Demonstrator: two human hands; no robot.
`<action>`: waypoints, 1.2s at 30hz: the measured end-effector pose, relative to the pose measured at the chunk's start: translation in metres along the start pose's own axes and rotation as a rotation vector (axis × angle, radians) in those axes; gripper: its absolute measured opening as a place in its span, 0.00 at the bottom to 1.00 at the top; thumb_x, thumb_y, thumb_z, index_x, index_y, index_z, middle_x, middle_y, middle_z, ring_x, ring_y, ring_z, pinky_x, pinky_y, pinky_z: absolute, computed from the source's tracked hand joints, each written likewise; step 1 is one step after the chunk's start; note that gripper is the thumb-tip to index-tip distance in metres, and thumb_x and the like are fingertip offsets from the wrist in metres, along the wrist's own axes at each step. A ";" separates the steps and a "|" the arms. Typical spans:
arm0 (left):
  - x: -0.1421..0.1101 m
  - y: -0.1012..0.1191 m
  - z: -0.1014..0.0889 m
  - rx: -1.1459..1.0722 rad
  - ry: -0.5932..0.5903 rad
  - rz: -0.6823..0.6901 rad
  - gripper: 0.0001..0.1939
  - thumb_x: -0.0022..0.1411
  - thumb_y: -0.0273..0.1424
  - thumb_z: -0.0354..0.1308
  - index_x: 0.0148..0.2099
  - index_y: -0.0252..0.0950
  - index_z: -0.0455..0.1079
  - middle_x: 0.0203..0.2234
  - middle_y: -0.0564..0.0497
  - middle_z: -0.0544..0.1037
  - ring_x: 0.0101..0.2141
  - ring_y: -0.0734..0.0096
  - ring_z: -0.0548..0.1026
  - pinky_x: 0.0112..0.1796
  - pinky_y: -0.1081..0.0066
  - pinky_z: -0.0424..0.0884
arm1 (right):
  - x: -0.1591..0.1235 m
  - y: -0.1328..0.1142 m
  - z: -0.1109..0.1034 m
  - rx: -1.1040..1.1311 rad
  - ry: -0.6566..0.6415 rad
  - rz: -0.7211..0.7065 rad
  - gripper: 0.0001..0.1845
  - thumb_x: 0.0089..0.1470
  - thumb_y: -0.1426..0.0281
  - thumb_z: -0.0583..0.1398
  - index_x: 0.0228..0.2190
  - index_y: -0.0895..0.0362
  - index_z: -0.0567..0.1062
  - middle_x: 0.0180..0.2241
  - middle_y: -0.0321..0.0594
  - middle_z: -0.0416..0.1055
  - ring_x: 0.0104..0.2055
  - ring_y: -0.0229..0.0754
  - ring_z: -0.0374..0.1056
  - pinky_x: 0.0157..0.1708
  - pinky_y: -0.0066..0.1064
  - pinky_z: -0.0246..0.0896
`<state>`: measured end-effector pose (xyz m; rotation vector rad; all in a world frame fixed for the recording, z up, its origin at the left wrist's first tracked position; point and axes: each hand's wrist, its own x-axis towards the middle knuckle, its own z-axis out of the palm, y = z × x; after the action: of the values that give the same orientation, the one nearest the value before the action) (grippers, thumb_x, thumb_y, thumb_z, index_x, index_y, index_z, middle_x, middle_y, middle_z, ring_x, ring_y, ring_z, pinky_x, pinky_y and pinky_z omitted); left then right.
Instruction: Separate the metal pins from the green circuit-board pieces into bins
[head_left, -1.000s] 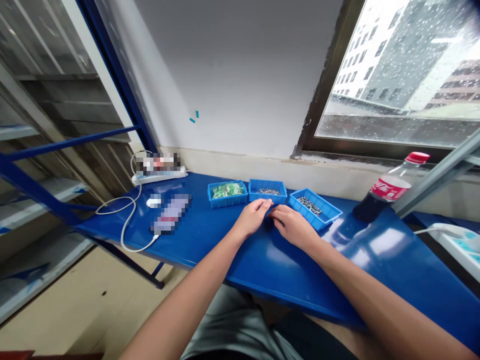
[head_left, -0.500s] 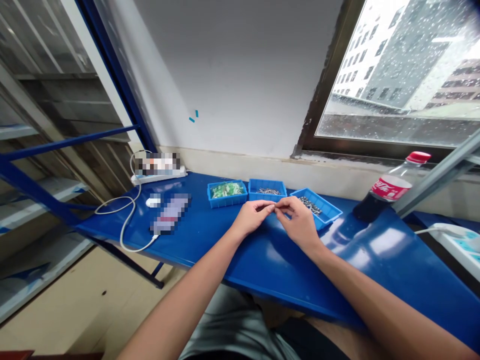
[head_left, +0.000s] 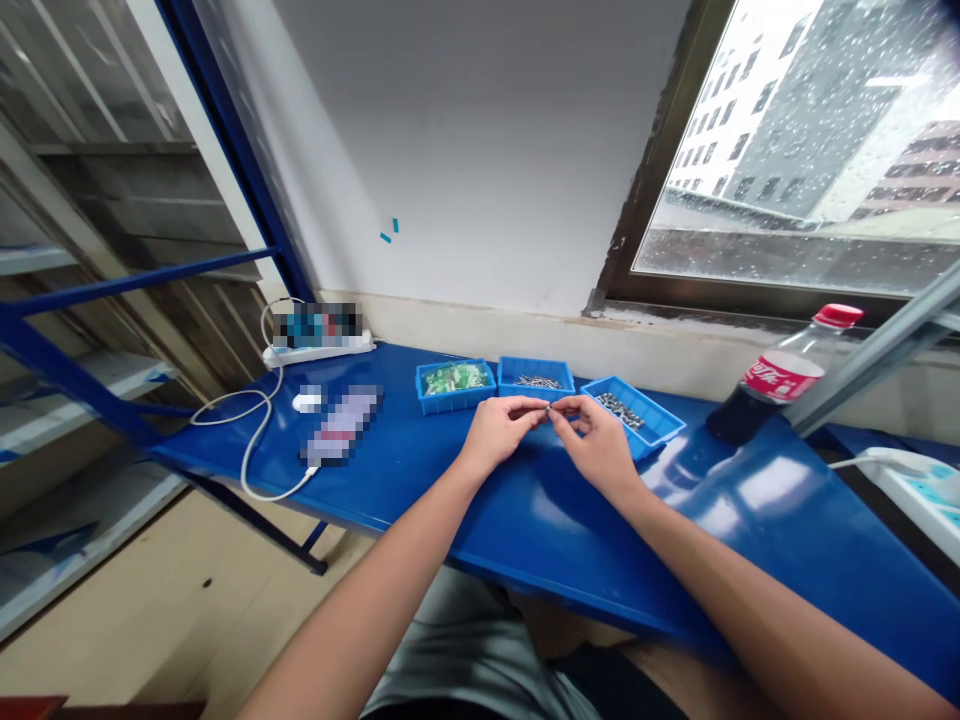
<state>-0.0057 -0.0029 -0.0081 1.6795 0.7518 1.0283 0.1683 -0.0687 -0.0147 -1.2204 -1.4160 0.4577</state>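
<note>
I have both hands close together over the blue bench, fingertips meeting just in front of the middle blue bin. On my left hand, thumb and index finger pinch a small dark piece; on my right hand, thumb and index finger close on the same piece from the other side. It sits right between the two sets of fingertips, mostly covered by them, and from here it is too small for me to make out its shape.

Three open bins stand in a row beyond my hands. The left bin holds green and whitish material, the middle one thin silvery metal pieces, and the right bin, turned at an angle, small dark and silvery parts. My right hand partly covers the near left side of that angled bin.

Farther right, a cola bottle with a red cap stands near the wall end of the bench. Well off to the left I see a phone, blurred by pixelation, with a white cable plugged into its near end, and behind it a white power strip against the wall.
</note>
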 end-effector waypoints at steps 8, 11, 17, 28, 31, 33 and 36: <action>-0.005 0.005 -0.001 0.217 0.010 0.135 0.12 0.64 0.25 0.63 0.47 0.38 0.84 0.42 0.49 0.88 0.44 0.62 0.86 0.50 0.65 0.80 | 0.000 0.008 0.001 0.022 -0.052 0.069 0.13 0.58 0.59 0.68 0.40 0.54 0.77 0.40 0.45 0.80 0.43 0.49 0.79 0.40 0.38 0.78; -0.005 0.005 0.000 0.205 -0.016 0.137 0.12 0.63 0.23 0.62 0.47 0.37 0.83 0.42 0.48 0.87 0.44 0.62 0.86 0.51 0.65 0.80 | 0.000 0.007 0.002 -0.008 -0.058 0.054 0.11 0.57 0.62 0.67 0.39 0.54 0.76 0.39 0.44 0.79 0.43 0.48 0.78 0.40 0.38 0.77; -0.007 0.009 0.000 0.219 -0.025 0.138 0.12 0.65 0.27 0.63 0.49 0.37 0.81 0.42 0.47 0.87 0.43 0.62 0.85 0.48 0.66 0.79 | 0.000 0.007 0.002 -0.055 -0.074 0.046 0.11 0.57 0.64 0.66 0.41 0.55 0.77 0.36 0.42 0.78 0.36 0.45 0.76 0.37 0.37 0.76; -0.012 0.015 -0.002 0.430 -0.058 0.189 0.17 0.73 0.41 0.58 0.46 0.39 0.85 0.44 0.48 0.87 0.44 0.59 0.84 0.46 0.68 0.75 | 0.001 0.006 0.000 0.047 -0.107 0.052 0.10 0.58 0.63 0.66 0.41 0.54 0.79 0.39 0.43 0.80 0.40 0.47 0.78 0.39 0.38 0.77; -0.011 0.013 -0.001 0.396 -0.024 0.172 0.15 0.71 0.40 0.61 0.48 0.39 0.85 0.45 0.48 0.87 0.46 0.57 0.84 0.46 0.67 0.77 | 0.001 0.005 -0.001 0.011 -0.101 0.018 0.10 0.57 0.65 0.66 0.41 0.54 0.80 0.41 0.44 0.81 0.42 0.48 0.78 0.42 0.40 0.78; -0.011 0.012 -0.001 0.383 -0.003 0.150 0.14 0.69 0.38 0.62 0.49 0.39 0.85 0.44 0.48 0.87 0.45 0.56 0.85 0.46 0.66 0.78 | 0.001 0.005 -0.001 0.002 -0.103 0.005 0.10 0.58 0.65 0.66 0.42 0.54 0.80 0.42 0.44 0.81 0.44 0.49 0.79 0.44 0.42 0.78; -0.011 0.011 -0.001 0.382 0.020 0.127 0.13 0.67 0.34 0.64 0.49 0.38 0.85 0.44 0.48 0.87 0.45 0.56 0.85 0.47 0.65 0.80 | 0.000 0.006 0.000 0.012 -0.097 0.016 0.12 0.60 0.62 0.65 0.43 0.54 0.81 0.43 0.45 0.81 0.45 0.50 0.80 0.47 0.44 0.79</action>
<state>-0.0112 -0.0155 -0.0005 2.0674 0.9071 1.0363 0.1710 -0.0663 -0.0191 -1.2139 -1.4846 0.5420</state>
